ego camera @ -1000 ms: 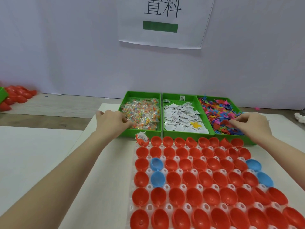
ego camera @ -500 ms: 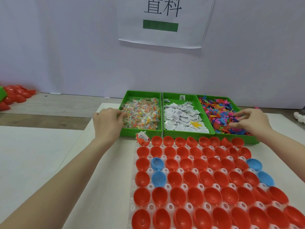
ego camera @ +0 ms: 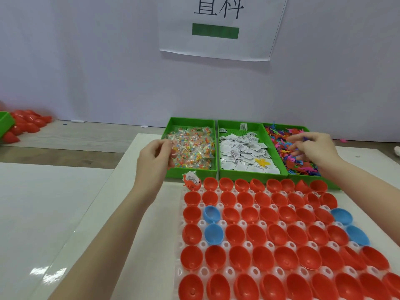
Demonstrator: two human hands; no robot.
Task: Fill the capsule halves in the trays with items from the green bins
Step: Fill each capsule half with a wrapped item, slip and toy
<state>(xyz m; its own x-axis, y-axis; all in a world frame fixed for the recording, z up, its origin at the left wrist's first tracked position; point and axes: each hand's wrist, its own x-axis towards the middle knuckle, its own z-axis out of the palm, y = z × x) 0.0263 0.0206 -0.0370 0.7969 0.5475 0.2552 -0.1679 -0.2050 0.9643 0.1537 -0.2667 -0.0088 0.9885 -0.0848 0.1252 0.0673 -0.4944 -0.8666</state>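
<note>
My left hand [ego camera: 154,158] is at the left edge of the left green bin [ego camera: 190,122], fingers curled in, with thumb and fingertips closing on one of the clear candy packets [ego camera: 192,148] piled there; whether the packet is truly pinched I cannot tell. My right hand [ego camera: 313,148] is over the right green bin [ego camera: 303,128], fingers bent down into the heap of small coloured plastic toys [ego camera: 287,154]; it is blurred, so I cannot tell if anything is held between them. Between those two bins sits the middle green bin [ego camera: 238,124], full of white folded leaflets [ego camera: 242,152], with one yellow toy [ego camera: 263,162] lying on the paper near its near right corner.

Just near of the bins lies the white tray [ego camera: 202,205], its sockets holding open capsule halves [ego camera: 270,232], almost all red. Two blue halves [ego camera: 212,224] sit in the second column from the left, and two more blue halves [ego camera: 349,226] at the tray's right side. The far-left capsule half [ego camera: 192,184] already holds a leaflet and an orange toy; the rest look unfilled.

Far off to the left, a heap of red capsule halves [ego camera: 23,124] lies beside another green bin [ego camera: 5,123]. A paper sign [ego camera: 218,27] hangs on the wall beyond.
</note>
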